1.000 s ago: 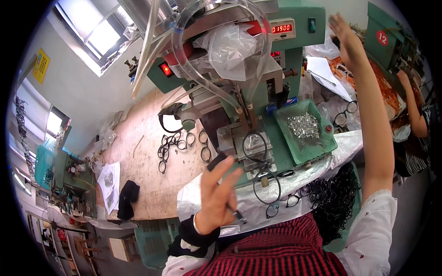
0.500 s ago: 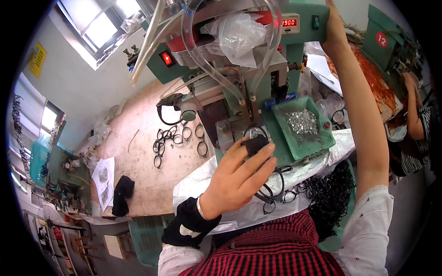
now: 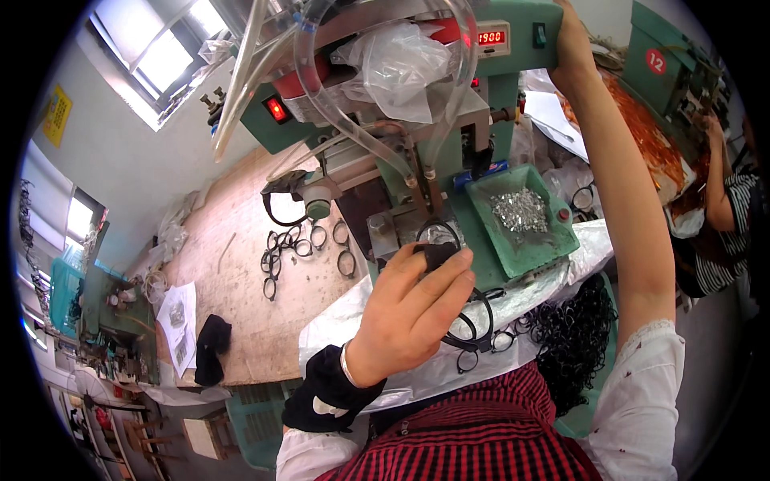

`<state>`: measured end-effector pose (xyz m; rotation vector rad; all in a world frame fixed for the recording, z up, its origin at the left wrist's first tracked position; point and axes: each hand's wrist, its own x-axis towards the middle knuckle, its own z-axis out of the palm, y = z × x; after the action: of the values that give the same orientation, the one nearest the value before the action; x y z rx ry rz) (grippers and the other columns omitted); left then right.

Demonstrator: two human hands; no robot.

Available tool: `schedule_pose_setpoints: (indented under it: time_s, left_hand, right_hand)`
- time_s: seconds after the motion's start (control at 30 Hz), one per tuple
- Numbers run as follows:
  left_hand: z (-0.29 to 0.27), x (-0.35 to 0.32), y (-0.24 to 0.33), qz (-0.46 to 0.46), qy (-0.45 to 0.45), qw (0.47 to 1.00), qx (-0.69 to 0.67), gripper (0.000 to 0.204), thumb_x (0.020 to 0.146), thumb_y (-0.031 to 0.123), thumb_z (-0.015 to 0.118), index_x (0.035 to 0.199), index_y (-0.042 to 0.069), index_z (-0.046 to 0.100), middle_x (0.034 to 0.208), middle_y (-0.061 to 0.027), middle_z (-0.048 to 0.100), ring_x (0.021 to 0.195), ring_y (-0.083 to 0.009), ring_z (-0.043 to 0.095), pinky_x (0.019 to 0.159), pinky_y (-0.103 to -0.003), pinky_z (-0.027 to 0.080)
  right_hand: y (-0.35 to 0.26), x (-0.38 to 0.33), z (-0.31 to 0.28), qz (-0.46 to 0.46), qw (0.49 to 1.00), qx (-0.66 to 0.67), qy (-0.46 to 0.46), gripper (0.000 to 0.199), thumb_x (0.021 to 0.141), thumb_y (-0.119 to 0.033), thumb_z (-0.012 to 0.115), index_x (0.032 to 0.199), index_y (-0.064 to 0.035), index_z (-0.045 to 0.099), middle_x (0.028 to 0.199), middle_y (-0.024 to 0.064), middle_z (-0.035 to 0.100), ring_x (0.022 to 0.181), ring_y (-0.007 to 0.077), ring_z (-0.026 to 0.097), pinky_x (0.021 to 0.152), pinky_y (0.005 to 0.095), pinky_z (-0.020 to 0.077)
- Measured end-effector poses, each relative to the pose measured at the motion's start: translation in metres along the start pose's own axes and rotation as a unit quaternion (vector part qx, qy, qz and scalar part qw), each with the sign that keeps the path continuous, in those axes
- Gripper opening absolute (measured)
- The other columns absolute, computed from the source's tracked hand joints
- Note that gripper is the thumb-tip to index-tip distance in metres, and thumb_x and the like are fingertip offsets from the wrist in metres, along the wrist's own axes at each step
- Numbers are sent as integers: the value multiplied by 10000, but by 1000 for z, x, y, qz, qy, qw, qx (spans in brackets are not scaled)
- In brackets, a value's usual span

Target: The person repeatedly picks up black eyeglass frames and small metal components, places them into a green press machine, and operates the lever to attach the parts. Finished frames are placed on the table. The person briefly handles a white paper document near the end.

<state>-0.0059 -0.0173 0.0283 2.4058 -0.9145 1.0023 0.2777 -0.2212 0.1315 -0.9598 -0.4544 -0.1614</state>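
Note:
My left hand [image 3: 405, 314] is at the front of a green bench machine [image 3: 501, 104], under its metal tool head [image 3: 429, 192]. Its fingers are closed on a black ring-shaped piece [image 3: 440, 254], whose loop stands up in front of the tool. Below those fingertips, larger black loops [image 3: 481, 333] hang over silvery sheeting [image 3: 341, 329]. Raised far to the right, my right hand [image 3: 573, 52] rests against the side of the machine's upper housing. Its fingers are hidden behind that housing.
A green tray [image 3: 553, 252] of small shiny metal bits sits right of the tool. Black rings [image 3: 346, 263] lie on the wooden table [image 3: 233, 337]. A heap of black pieces [image 3: 571, 349] fills a bin near my lap. At the far right a co-worker's arm [image 3: 715, 172] reaches toward another machine.
The whole view has shifted slightly, with the machine and table a little further left. My left hand stays at the tool with the black ring-shaped piece, and my right hand stays at the housing.

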Motion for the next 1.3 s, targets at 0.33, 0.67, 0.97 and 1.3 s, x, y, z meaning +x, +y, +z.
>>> schedule_pose_setpoints:
  time_s: [0.33, 0.67, 0.97, 1.3]
  left_hand:
    - [-3, 0, 1, -18, -7, 1000, -14, 464, 694, -90, 629, 1148, 0, 585, 1185, -167, 655, 947, -334, 609, 917, -470, 492]
    - [-5, -2, 0, -21, -49, 998, -26, 437, 719, -22, 620, 1154, -1, 582, 1202, -173, 648, 963, -354, 607, 911, -475, 488]
    - [-32, -31, 16, 30, 50, 995, -83, 271, 784, 14, 631, 1047, -12, 575, 1154, -206, 649, 914, -328, 640, 897, -539, 539]
    - [-19, -22, 38, 103, -102, 988, -49, 193, 812, 85, 641, 998, 41, 609, 1069, -177, 674, 825, -274, 654, 816, -419, 564]
  right_hand:
    - [-4, 0, 4, 6, 1000, -16, -1, 565, 986, -506, 374, 1009, -22, 663, 906, 83, 699, 841, 196, 660, 806, 306, 509]
    - [-5, -1, 8, 17, 1000, -11, 19, 524, 973, -491, 405, 991, -35, 661, 903, 82, 691, 857, 195, 652, 815, 300, 498]
    - [10, -81, 6, -329, 915, -220, 83, 459, 1022, -294, 413, 1250, 84, 540, 1263, 180, 590, 1198, 282, 556, 1066, 381, 371]
    - [11, -240, 9, 380, 863, -233, -240, 196, 901, -244, 681, 999, -75, 697, 770, -30, 643, 593, 17, 492, 527, 212, 416]
